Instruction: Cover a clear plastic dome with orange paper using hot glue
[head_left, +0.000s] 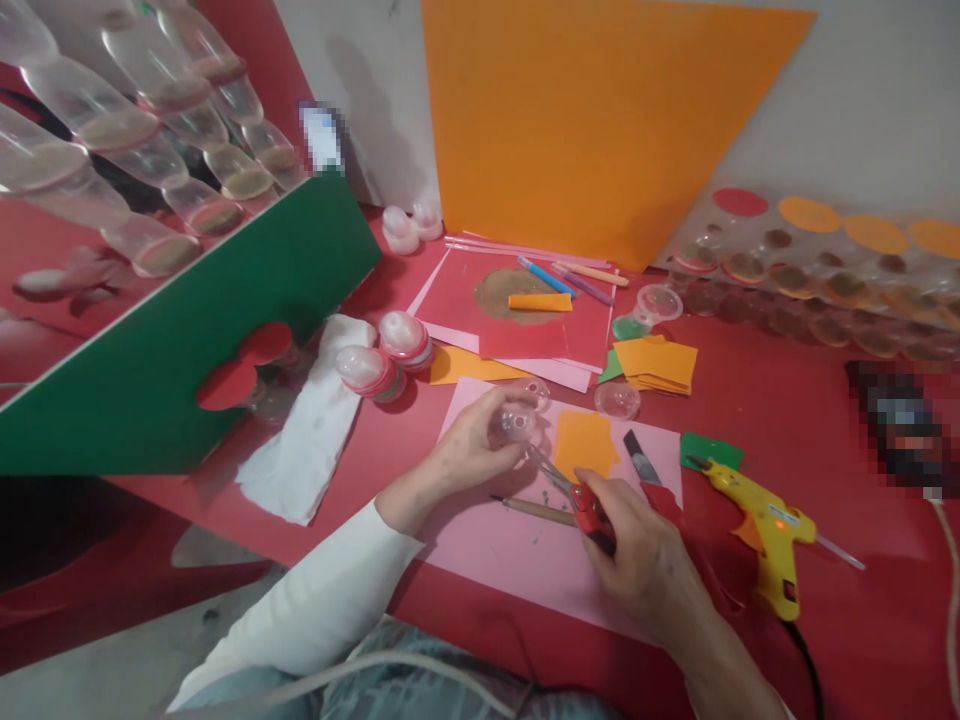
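Note:
My left hand (pixel 484 440) is closed around a clear plastic bottle piece (pixel 517 422) with a small round hole in it. In my right hand (pixel 641 545) are scissors (pixel 553 468) with red handles, their metal blades pointing at the bottle piece and close to its edge. Whether the blades touch the plastic I cannot tell. Beneath both hands lies a pink sheet (pixel 480 560), carrying an orange paper piece (pixel 583 440), a brown pencil-like stick (pixel 538 511) and a cutter knife (pixel 641 460). Another clear plastic piece (pixel 617 401) rests just beyond the orange paper.
A yellow glue gun (pixel 776 530) with a lit orange light lies at right on the red table. At left stand stacked bottle pieces (pixel 371 372), a white cloth (pixel 307 440) and a green board (pixel 225 340). Joined bottles (pixel 795 275) line the right back; an orange board (pixel 600 130) leans behind.

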